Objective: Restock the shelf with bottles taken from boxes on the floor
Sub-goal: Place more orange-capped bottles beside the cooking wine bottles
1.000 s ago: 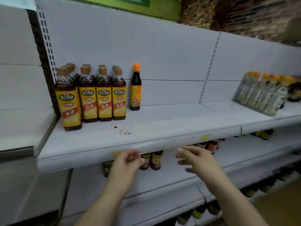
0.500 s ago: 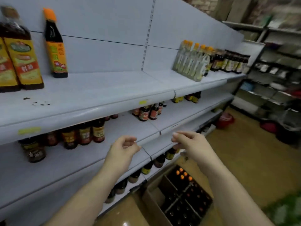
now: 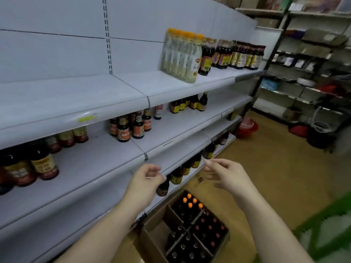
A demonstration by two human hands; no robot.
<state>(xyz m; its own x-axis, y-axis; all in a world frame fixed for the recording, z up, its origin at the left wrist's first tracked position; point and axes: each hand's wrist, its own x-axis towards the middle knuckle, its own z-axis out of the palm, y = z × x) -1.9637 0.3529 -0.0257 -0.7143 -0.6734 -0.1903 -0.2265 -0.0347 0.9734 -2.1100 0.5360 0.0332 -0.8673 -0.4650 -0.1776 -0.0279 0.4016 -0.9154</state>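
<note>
- Upper white metal shelf, 10 o'clock: bare deck, open from front lip to back panel.
- Same shelf, 1 o'clock: blocked by clear orange-capped bottles, with a row of dark labelled bottles just beside them.
- Middle white metal shelf, 9 o'clock: bare gap between large dark red-labelled bottles and a cluster of small dark orange-labelled bottles.
- Brown cardboard divided box, 6 o'clock: top open, its cells holding upright dark capped bottles.
- Tan floor, 3 o'clock: bare, with a red plastic basin beyond.
</note>
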